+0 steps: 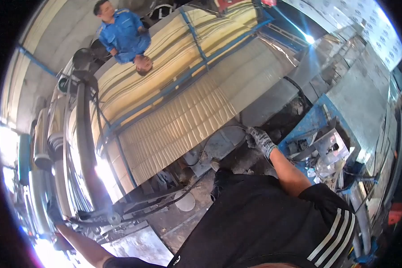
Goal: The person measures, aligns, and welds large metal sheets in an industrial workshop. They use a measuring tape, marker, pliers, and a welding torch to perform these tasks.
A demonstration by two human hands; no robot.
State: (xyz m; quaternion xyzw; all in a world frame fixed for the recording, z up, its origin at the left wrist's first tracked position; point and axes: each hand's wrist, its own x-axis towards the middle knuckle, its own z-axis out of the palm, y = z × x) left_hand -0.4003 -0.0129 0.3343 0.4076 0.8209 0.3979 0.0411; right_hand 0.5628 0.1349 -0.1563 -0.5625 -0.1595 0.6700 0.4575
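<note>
My right hand (260,142), in a grey knitted glove, is closed at the middle right, beside the lower edge of a large ribbed, shiny panel (178,129). A thin dark cable (221,128) curves from the left into its fingers; anything else inside the grip is hidden. My left arm stretches out to the lower left. There my left hand (54,213), dark and partly lost in glare, is beside upright shiny metal pipes (40,163). Its fingers do not show clearly, nor whether it touches them.
Blue bars (165,90) cross the panel. A person in a blue uniform (123,35) stands beyond it. On the right, a blue workbench (306,120) bears a metal box (332,147) and small parts. Cables and scraps lie on the floor around a pale round disc (185,201).
</note>
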